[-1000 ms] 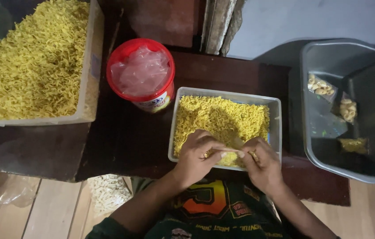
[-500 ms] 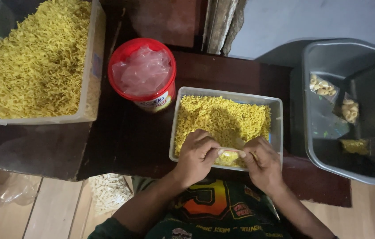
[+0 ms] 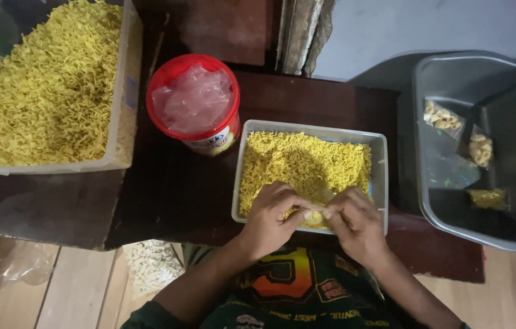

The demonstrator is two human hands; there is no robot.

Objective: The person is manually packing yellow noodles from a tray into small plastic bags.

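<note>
Small clear bag (image 3: 314,213) looks light and flimsy; left hand (image 3: 272,214) and right hand (image 3: 355,220) pinch its top over the tray's (image 3: 381,159) near edge.

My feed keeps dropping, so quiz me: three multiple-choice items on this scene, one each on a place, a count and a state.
1. Where is the red-rimmed round tub lined with clear plastic?
A. between the two clear noodle containers
B. inside the grey bin
C. on the floor

2. How many small filled bags lie in the grey plastic bin?
A. one
B. three
C. six

3. What are the left hand and right hand doing?
A. resting apart
B. pinching one small clear bag together
C. lifting the tub

A: noodle containers flank it.
B: three show.
B: fingertips meet on it.
</note>
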